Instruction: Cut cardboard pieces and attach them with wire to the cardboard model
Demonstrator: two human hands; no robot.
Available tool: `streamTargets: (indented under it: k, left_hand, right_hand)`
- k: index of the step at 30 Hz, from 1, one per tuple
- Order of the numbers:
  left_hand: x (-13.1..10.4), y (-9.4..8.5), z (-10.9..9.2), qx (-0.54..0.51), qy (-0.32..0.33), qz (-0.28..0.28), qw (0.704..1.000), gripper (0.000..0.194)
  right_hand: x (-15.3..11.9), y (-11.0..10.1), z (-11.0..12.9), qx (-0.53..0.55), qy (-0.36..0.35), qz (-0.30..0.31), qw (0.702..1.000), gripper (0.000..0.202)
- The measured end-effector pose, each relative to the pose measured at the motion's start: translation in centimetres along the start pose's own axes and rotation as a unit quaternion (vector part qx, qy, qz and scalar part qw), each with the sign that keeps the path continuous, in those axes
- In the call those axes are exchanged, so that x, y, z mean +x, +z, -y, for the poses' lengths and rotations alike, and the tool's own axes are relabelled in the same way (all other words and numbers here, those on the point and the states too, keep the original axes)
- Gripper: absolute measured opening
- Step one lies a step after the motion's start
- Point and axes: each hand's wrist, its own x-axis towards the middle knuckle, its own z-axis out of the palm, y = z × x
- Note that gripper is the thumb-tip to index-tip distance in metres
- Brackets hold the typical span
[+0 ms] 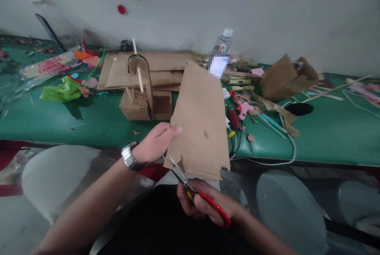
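Here's the cardboard sheet [202, 116], up over the green table's [101, 128] near edge, pinched at its left edge by the left hand [157, 142]. The right hand [204, 201] grips red-handled scissors [194, 191], blades parted at the sheet's lower left corner. Left of the sheet sits a cardboard box [135, 106]; right of it, a pink glue gun [245, 109].

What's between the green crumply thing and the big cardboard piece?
Pinkish scraps, then a small box with a pale stick above it, in the head view.
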Motion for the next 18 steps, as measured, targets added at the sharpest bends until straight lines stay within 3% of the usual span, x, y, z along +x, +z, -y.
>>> streamTargets:
  k: [18]
  left_hand:
    - [0.2,0.3,-0.3,-0.008,-0.029,0.025,0.999,0.047]
  right_hand:
    - [-0.7,-0.6,-1.1,-0.088,0.061,-0.014,0.994,0.057]
